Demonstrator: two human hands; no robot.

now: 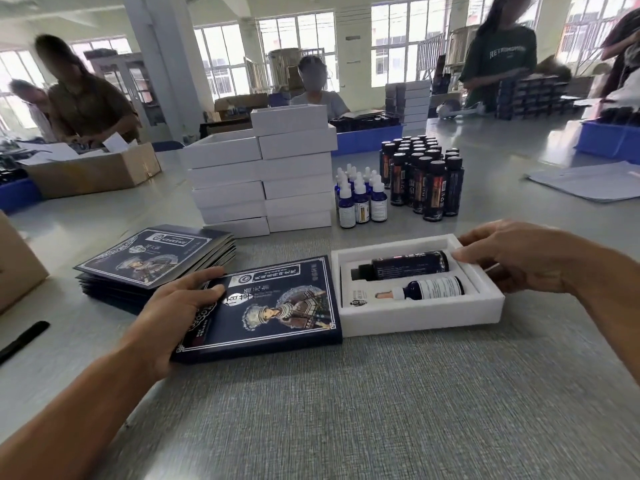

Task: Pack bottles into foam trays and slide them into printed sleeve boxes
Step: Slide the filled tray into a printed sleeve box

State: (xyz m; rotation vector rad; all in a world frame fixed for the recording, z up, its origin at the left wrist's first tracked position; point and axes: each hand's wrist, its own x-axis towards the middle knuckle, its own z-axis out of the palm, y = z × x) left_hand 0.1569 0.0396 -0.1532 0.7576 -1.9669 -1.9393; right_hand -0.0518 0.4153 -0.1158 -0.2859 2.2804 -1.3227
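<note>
1. The step in hand looks like the slide itself: the foam tray (420,315) lies flat on the grey table (346,410), its left end meeting the open right end of the printed sleeve box (266,306). How far the tray has entered, if at all, is not clear.

2. The tray is full. The dark bottle (403,266) lies in the far slot and the dropper bottle (426,289) in the near one, both on their sides, caps to the left. Check that neither stands proud of the foam before pushing (a raised cap would likely catch the sleeve's mouth).

3. The left hand (180,306) lies spread across the sleeve's left part, fingers on the printed face, bracing it. Press lightly there: a heavy palm would probably flatten the mouth and pinch the tray.

4. The right hand (519,258) curls round the tray's right end, thumb along the far rim, fingers down the end wall. Push from the end wall, level with the table, so the soft foam is not dented.

5. Keep the long edges of tray and sleeve parallel; a skewed start will likely jam one corner.

6. Supplies wait farther off: flat sleeves (156,261) to the left, white boxes (263,174) stacked beyond, loose bottles (401,181) to their right.
</note>
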